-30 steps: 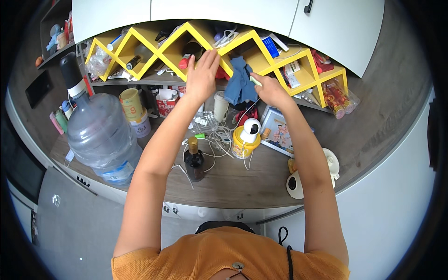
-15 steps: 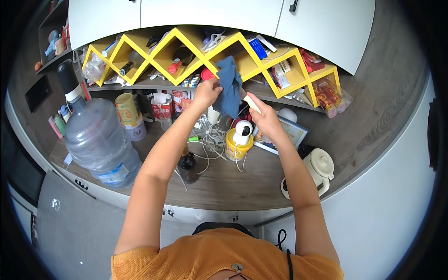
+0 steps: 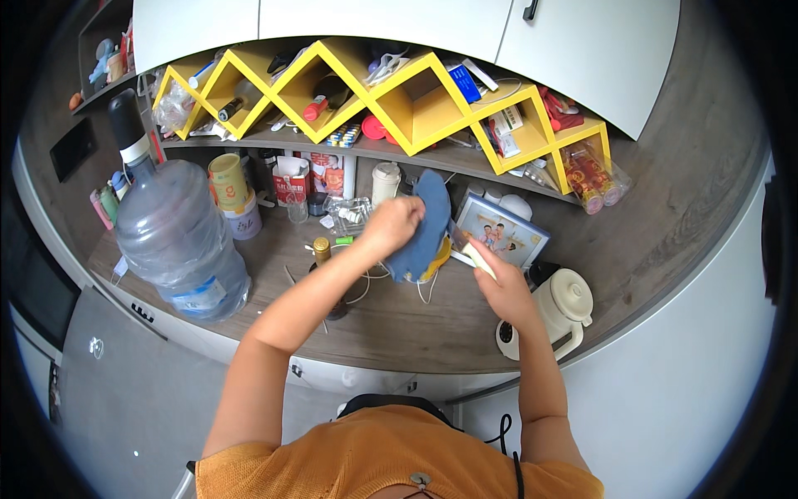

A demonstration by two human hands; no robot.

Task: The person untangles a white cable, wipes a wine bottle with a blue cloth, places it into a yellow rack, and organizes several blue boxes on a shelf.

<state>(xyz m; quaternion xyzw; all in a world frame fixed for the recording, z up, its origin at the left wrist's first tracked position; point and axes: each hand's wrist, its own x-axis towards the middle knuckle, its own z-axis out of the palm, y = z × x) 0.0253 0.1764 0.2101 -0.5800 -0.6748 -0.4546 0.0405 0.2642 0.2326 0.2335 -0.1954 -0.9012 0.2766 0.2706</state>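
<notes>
My left hand (image 3: 395,226) pinches a blue cloth (image 3: 427,226), which hangs over the counter. Closed round a cream handle (image 3: 479,259), my right hand (image 3: 507,289) is just right of the cloth. A short grey blade seems to run from that handle to the cloth's edge, so it looks like a knife; its tip is hidden. Behind the cloth, a yellow tub (image 3: 439,256) shows only in part, and the white camera seen on it earlier is covered. Under my left forearm stands a dark bottle with a gold top (image 3: 322,246).
A yellow zigzag shelf (image 3: 407,125) with small items spans the back. A large water jug with a pump (image 3: 179,237) stands left. At right are a framed photo (image 3: 499,231) and a cream kettle (image 3: 569,299). A white cup (image 3: 385,181) and loose cables lie behind my left hand.
Both hands have come down and toward me from the shelf, moving slightly right. The cloth has come along and now covers the white camera; the cup and the shelf compartment behind are exposed.
</notes>
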